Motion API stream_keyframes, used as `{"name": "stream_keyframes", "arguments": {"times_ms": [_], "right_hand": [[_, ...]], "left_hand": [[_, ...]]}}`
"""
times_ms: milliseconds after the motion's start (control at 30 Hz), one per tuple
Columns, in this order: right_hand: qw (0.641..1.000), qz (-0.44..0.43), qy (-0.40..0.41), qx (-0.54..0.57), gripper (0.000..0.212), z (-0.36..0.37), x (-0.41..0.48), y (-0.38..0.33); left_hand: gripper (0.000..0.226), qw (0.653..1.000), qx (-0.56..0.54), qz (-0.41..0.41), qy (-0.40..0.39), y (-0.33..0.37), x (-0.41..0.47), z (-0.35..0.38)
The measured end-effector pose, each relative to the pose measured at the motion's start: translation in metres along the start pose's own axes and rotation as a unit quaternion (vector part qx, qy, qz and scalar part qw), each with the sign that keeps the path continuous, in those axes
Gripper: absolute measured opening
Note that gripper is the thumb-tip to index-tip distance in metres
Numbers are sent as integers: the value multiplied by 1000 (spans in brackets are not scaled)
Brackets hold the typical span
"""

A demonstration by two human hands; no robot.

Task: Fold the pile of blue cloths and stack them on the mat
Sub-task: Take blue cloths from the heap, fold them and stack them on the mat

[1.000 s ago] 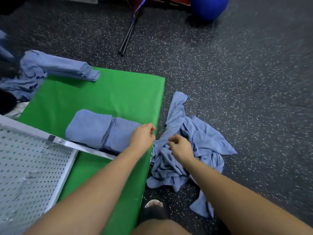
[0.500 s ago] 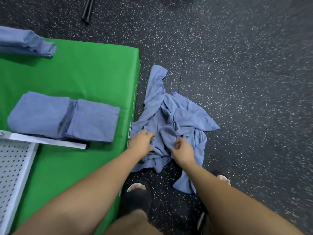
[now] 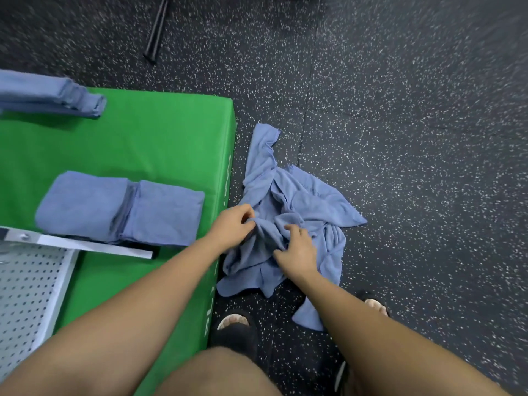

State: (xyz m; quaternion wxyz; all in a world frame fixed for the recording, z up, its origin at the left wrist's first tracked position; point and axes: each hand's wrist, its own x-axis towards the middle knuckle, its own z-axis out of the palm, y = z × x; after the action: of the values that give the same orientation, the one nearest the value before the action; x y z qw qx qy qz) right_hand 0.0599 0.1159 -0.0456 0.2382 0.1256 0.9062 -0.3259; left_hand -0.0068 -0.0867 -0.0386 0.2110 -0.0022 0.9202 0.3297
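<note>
Now, left hand [image 3: 233, 225]: pinches a raised fold of the pile of blue cloths [image 3: 303, 201].
Right hand [image 3: 297, 247]: just beside my left, fingers curled into the same pile, gripping it.
Pile: crumpled on the speckled floor [image 3: 400, 138], against the right edge of the green mat [image 3: 160, 144].
Folded cloths [image 3: 120, 207]: flat on the mat, close to its right edge.
Perforated panel [image 3: 28, 281]: over the mat's near-left corner.

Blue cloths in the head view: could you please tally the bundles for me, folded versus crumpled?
Folded: 2, the near stack and the far stack
Crumpled: 1, the floor pile
Total: 3
</note>
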Motion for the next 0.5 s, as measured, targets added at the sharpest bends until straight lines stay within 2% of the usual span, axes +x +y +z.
{"name": "stream_keyframes", "arguments": {"times_ms": [167, 233, 433, 500], "right_hand": [[996, -80, -42, 6, 65, -44, -6, -48], [996, -82, -24, 25, 62, -68, -11, -62], [990, -104, 10, 90, 33, -153, -39, -102], [985, -119, 28, 119, 31, -184, -57, -118]], "left_hand": [[11, 998, -51, 29, -8, 49, -13, -71], [13, 996, -72, 45, -3, 80, -23, -100], [8, 989, -114, 90, -2, 177, -64, -181], [6, 985, -139, 101, 16, 206, -81, -205]]}}
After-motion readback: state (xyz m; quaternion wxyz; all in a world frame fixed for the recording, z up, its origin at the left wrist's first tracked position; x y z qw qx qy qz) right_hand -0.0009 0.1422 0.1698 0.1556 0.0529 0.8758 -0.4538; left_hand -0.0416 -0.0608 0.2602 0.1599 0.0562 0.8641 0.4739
